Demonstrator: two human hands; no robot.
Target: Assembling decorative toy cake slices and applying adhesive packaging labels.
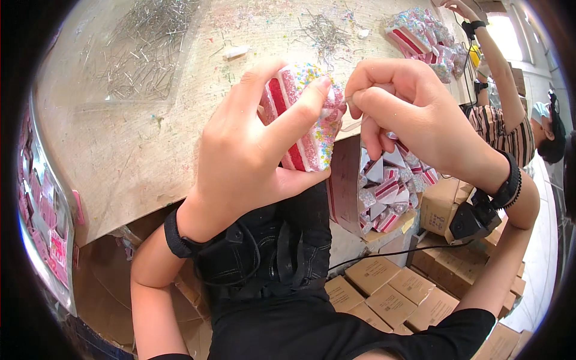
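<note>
My left hand [237,141] grips a cake-slice ornament [309,150] above the table's near edge, thumb across its sprinkled side and fingers behind it. The slice has red, pink and white layers, with pastel beads and sprinkles along its top and back. Close against its right end, my right hand [420,114] is closed in a pinch on a thin, pale strand [351,126] that looks like a loop of thread. Whether a small metal hook is also between those fingertips is too small to tell. The lower fingers of my right hand are curled.
Loose metal pins or hooks [141,66] lie on a clear sheet, with a smaller pile [327,36] farther right. Wrapped cake slices [414,39] sit at the far right. An open box [345,192] holds many more. Cartons [390,303] cover the floor; a co-worker [504,132] works to the right.
</note>
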